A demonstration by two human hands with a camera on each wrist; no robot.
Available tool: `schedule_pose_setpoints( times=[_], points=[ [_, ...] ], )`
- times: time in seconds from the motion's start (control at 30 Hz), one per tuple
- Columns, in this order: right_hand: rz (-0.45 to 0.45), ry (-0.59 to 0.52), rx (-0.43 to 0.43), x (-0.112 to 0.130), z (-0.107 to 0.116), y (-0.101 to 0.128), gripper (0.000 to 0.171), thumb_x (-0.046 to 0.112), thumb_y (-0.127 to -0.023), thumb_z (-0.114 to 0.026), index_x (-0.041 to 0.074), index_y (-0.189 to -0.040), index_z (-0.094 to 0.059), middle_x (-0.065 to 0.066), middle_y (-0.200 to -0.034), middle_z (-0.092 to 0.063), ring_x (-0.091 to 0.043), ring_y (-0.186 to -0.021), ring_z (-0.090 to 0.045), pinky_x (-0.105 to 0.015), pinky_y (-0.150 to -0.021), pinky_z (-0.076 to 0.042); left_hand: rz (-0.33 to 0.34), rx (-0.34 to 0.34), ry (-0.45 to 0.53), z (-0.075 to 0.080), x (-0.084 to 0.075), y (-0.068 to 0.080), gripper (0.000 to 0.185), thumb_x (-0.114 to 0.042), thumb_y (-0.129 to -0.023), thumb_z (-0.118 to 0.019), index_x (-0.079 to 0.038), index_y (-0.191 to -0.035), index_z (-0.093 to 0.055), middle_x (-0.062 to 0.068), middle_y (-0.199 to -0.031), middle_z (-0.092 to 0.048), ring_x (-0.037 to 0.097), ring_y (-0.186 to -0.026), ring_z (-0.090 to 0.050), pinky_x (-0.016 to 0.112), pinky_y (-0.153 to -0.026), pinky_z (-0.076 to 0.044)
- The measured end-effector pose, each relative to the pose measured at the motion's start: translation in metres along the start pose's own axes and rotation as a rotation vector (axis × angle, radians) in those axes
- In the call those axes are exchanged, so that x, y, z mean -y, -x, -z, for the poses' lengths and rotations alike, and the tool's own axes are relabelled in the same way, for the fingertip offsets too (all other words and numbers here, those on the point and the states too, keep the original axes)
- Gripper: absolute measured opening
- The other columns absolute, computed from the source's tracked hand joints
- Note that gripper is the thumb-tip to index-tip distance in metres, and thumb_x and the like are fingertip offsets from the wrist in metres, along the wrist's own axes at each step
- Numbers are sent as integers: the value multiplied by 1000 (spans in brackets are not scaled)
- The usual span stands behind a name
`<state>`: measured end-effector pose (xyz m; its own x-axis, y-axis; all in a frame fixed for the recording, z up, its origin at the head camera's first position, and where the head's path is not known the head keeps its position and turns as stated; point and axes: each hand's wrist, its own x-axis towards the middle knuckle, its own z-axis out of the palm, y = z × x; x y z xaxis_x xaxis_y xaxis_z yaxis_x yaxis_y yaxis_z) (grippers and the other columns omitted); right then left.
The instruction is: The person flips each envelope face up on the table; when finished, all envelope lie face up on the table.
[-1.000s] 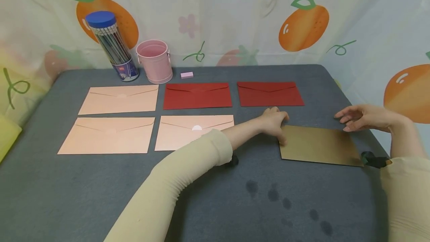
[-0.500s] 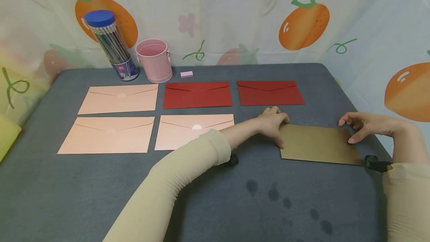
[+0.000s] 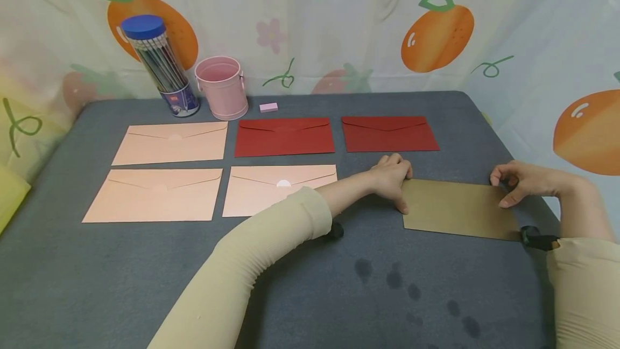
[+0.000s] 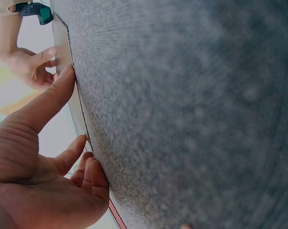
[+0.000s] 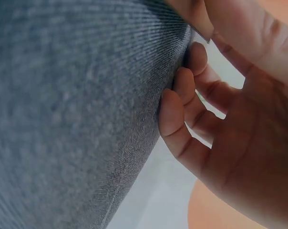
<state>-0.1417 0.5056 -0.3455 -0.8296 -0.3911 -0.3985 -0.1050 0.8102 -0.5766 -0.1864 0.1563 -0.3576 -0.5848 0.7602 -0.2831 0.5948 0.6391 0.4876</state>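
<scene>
A plain gold envelope point(image 3: 455, 206) lies on the dark grey table at the right in the head view, with no flap showing. My left hand point(image 3: 391, 179) rests at its left edge; in the left wrist view the left thumb point(image 4: 56, 98) and forefinger tip touch that edge. At the upper right corner, my right hand point(image 3: 540, 179) pinches the gold envelope, thumb over the top face and fingers curled at the edge. In the right wrist view a corner of the envelope shows beside the right thumb, and the other fingertips point(image 5: 172, 112) rest on the table.
Behind lie two red envelopes point(image 3: 286, 139). Several peach and pale pink envelopes point(image 3: 160, 198) lie to the left, one partly hidden by my left arm. A pencil tub point(image 3: 162, 63), a pink bucket point(image 3: 223, 90) and a small pink block point(image 3: 268, 107) stand along the back edge.
My right hand has come down from beyond the gold envelope's corner onto it, and its fingers have closed there. The left hand and the envelope have barely moved.
</scene>
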Motion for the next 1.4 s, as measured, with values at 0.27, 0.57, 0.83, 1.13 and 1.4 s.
schedule_pose_setpoints(
  times=[0.27, 0.57, 0.83, 1.13, 1.4],
  points=[
    [-88, -8, -12, 8, 2, -1, 32, 3, -80, -77, -1, -90, -47, 6, -84, -43, -7, -76, -39, -24, -64, -34, 7, -11, 12, 1, 2, -1, 76, -42, -74, -86, -18, -135, -48, 1, -149, -34, 18, -131, -34, 29, -103, -42],
    [-161, -246, 128, 8, 8, 0, 26, 9, -93, -66, 6, -102, -41, 14, -72, -42, -3, -70, -55, -28, -69, -58, -27, -57, 112, 1, 5, -6, 62, -29, -72, -89, -12, -120, -53, 3, -122, -50, 14, -109, -42, 21, -87, -38],
    [-149, -302, 72, 3, 8, 3, 21, 8, -98, -58, 13, -104, -39, 13, -77, -43, -2, -73, -56, -29, -71, -59, -84, -8, 701, 13, 10, -3, 52, 5, -85, -70, -4, -128, -42, 1, -82, -52, 8, -60, -50, 16, -61, -49],
    [-20, -356, -98, 0, 6, 3, 24, 0, -98, -54, 18, -104, -40, 14, -75, -43, -8, -69, -57, -30, -70, -58, 17, -150, 1057, 27, 19, -1, 17, -5, -94, -63, 3, -109, -59, 3, -90, -62, 11, -74, -63, 32, -78, -62],
    [68, -522, -201, 6, 8, -4, 33, -8, -98, -48, 22, -111, -44, 11, -81, -53, -8, -78, -63, -28, -71, -59, 2, -154, 1038, 39, 31, 10, 43, -4, -92, -65, -4, -133, -52, 14, -111, -66, 12, -80, -65, 42, -92, -59]
  ],
)
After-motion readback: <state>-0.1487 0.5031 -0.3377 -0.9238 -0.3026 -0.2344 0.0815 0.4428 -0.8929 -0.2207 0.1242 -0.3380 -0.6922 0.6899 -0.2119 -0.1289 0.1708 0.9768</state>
